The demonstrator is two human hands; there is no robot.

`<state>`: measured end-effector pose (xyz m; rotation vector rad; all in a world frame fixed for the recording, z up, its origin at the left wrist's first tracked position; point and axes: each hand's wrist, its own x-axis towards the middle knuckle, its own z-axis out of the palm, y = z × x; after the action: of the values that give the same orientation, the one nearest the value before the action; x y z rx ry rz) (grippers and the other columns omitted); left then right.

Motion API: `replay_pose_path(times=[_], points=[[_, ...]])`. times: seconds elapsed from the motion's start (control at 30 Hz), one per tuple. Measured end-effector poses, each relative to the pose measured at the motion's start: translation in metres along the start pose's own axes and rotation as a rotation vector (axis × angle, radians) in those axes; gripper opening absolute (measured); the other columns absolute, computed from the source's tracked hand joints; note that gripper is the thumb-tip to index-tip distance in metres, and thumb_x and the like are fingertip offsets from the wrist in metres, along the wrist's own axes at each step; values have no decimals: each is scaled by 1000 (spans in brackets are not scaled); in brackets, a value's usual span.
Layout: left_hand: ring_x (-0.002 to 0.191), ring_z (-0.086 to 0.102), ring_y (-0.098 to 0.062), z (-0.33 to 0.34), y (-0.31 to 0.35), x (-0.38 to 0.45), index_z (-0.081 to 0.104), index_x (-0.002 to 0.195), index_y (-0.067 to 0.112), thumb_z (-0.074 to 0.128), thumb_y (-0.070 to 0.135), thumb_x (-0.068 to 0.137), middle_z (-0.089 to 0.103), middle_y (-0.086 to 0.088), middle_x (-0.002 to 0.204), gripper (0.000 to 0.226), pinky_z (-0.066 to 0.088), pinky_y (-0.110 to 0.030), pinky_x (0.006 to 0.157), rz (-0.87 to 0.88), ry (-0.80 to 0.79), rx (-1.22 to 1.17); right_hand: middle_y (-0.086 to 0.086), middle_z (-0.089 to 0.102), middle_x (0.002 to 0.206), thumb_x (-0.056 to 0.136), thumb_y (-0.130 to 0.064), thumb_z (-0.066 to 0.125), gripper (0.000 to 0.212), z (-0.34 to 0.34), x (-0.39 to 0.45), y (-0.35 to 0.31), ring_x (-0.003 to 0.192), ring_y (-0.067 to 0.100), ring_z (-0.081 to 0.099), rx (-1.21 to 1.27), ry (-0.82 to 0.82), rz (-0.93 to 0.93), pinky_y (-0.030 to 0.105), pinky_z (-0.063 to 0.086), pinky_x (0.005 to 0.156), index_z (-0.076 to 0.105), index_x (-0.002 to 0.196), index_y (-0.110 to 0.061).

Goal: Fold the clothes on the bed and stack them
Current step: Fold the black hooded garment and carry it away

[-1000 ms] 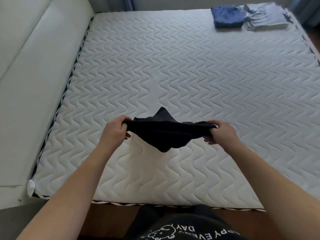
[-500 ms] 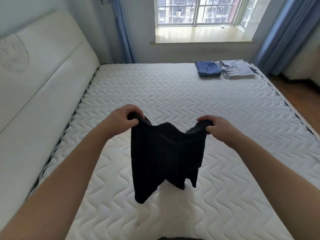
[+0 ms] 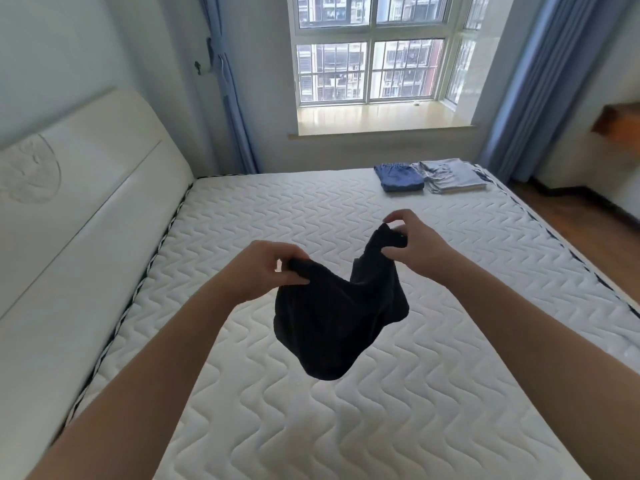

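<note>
Both hands are holding a black garment (image 3: 332, 317) mid-air above the mattress (image 3: 346, 427): left hand (image 3: 266, 268) gripping one corner, right hand (image 3: 412, 244) pinching the other. Garment type unclear, bunched. Folded blue (image 3: 401, 176) and grey (image 3: 450, 174) clothes are lying at far right.

A barred window (image 3: 374, 50) at top centre lets daylight onto its pale sill (image 3: 374, 117), with blue curtains (image 3: 540, 81) at either side. A white padded headboard (image 3: 79, 188) fills the left, and wood floor (image 3: 568, 209) shows at the right edge under pale walls (image 3: 69, 46).
</note>
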<state>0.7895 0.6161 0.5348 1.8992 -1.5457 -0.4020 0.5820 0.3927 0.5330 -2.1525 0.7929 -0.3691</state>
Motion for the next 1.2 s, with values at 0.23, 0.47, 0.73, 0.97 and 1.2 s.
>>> replay_pose_path(times=[0.23, 0.47, 0.73, 0.97, 1.2], points=[[146, 17, -1, 14, 16, 20, 75, 87, 48, 82, 38, 75, 25, 23, 156, 17, 23, -32, 116, 136, -67, 5, -11, 73, 89, 79, -19, 80, 43, 2, 1, -23, 84, 7, 70, 89, -34, -139, 28, 54, 81, 50, 106, -33], [117, 52, 7, 32, 23, 30, 76, 94, 46, 84, 39, 71, 56, 28, 128, 25, 47, -19, 98, 79, -116, -158, -7, 74, 79, 72, -28, 83, 25, 13, -9, -37, 76, 7, 70, 262, -15, -193, 26, 49, 75, 60, 79, -31], [88, 60, 2, 64, 13, 21, 77, 98, 28, 78, 51, 73, 64, 18, 96, 34, 50, -19, 80, -167, 257, -79, -9, 69, 78, 95, -35, 58, 10, 45, -32, -6, 72, 4, 66, 203, 317, 13, 34, 55, 77, 61, 89, -28], [90, 60, -3, 82, 19, 23, 74, 102, 29, 69, 51, 84, 66, 13, 100, 29, 43, -13, 79, -281, 366, -163, -19, 60, 124, 73, -77, 57, 70, 82, -53, 2, 107, -1, 64, 522, -173, 36, 20, 53, 88, 47, 135, -44], [92, 66, 4, 78, 20, 19, 75, 96, 43, 44, 45, 102, 71, 22, 98, 31, 56, -20, 82, -312, 180, -564, -14, 70, 114, 84, -49, 70, 44, 93, -46, 15, 101, 10, 69, 671, -19, 117, 29, 57, 86, 60, 124, -32]])
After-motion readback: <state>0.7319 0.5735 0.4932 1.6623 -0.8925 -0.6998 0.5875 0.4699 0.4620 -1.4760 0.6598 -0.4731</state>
